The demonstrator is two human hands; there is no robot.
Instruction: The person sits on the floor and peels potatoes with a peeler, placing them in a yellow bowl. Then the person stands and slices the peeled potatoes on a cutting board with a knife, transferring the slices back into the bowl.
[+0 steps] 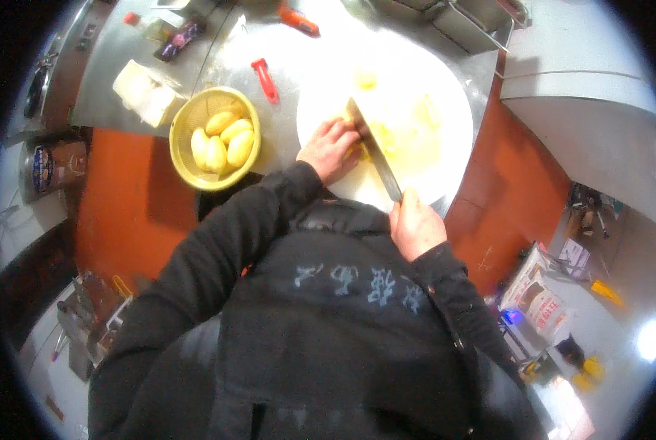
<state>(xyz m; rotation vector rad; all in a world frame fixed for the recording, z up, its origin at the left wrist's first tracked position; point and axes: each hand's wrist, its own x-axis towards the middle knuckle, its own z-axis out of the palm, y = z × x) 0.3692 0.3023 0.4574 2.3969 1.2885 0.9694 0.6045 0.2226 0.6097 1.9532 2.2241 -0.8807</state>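
Note:
My right hand [419, 226] grips the handle of a kitchen knife [376, 154], whose blade points away from me over a round white cutting board [454, 110]. Close against the blade's left side, my left hand [333, 148] rests with bent fingers on a yellow piece of food, mostly hidden under them. Cut yellow pieces [386, 137], washed out by glare, lie right of the knife. Several peeled potatoes [216, 155] sit in a yellow plastic basket [178, 140] to the left. A red-handled tool, likely a peeler [265, 81], lies between basket and board.
A white block-like package [143, 93] lies behind the basket on the steel table [101, 71]. Farther back are a bottle with a red cap [146, 26], a dark purple packet [179, 41] and an orange-handled object [299, 21]. Metal containers [471, 25] stand at the back right.

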